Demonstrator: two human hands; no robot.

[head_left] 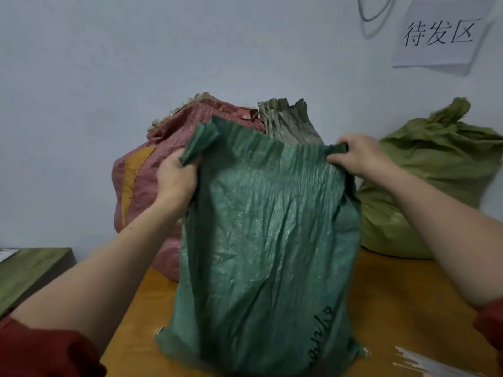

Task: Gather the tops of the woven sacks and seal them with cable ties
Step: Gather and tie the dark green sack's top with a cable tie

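green woven sack (266,240) stands upright mid-table (402,308), near the front edge, top spread wide. left hand (174,180) grips its folded left top corner, fingers curled round it; right hand (359,156) pinches the right top corner. red sack (141,186) stands directly behind; olive sack (435,191), top bunched, sits at the back right.

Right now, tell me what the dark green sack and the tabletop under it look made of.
The dark green sack: likely woven plastic, slightly glossy; fine weave glints, stiff pleats on top, frayed threads at a bottom corner. The tabletop: probably wood or laminate, smooth orange-brown; no grain shows, so uncertain.
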